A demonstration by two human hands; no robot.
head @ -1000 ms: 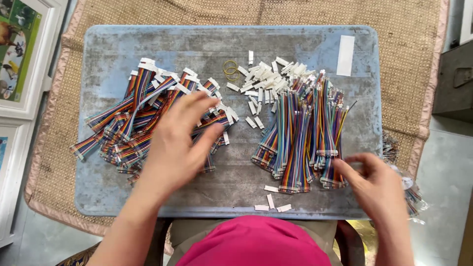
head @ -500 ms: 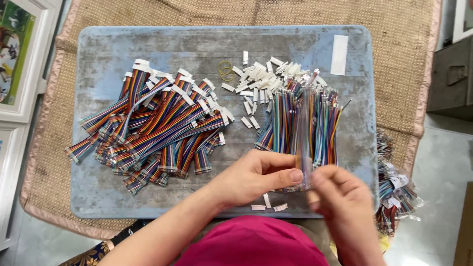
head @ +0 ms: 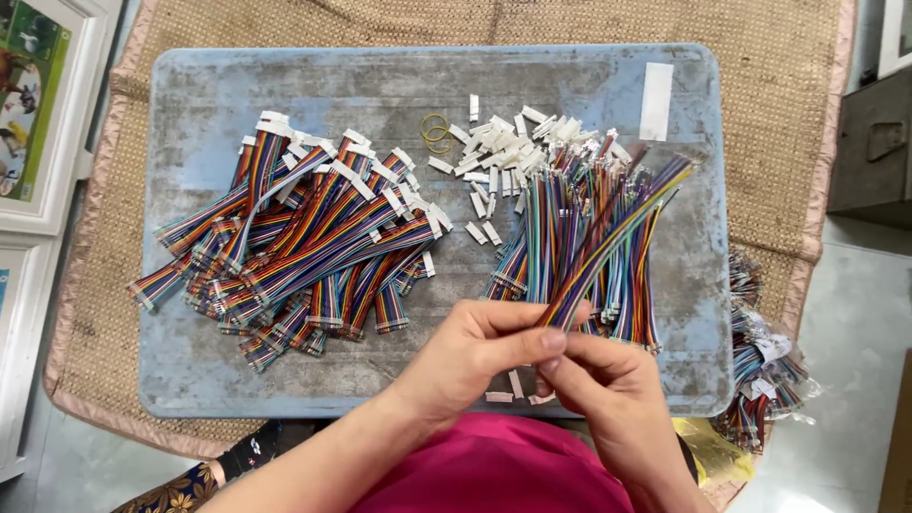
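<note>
Both hands (head: 546, 356) pinch one rainbow ribbon cable (head: 608, 247) just below the loose-cable pile (head: 579, 223); I'd keep the wires flat and untwisted.

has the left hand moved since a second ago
Yes. The left hand has come off the left cable pile and moved right, to the tray's near edge, pinching a ribbon cable with the right hand.

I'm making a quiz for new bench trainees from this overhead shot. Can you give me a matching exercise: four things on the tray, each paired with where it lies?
Things:
1. rubber bands
2. ribbon cable pinched by both hands
3. heap of cables with white connectors
4. white strip

Places:
A. left half of the tray
B. top right corner of the tray
C. slanting up from the hands over the right-hand bundle
D. upper middle, beside the loose white connectors

Pairs: 1-D, 2-C, 3-A, 4-B
</note>
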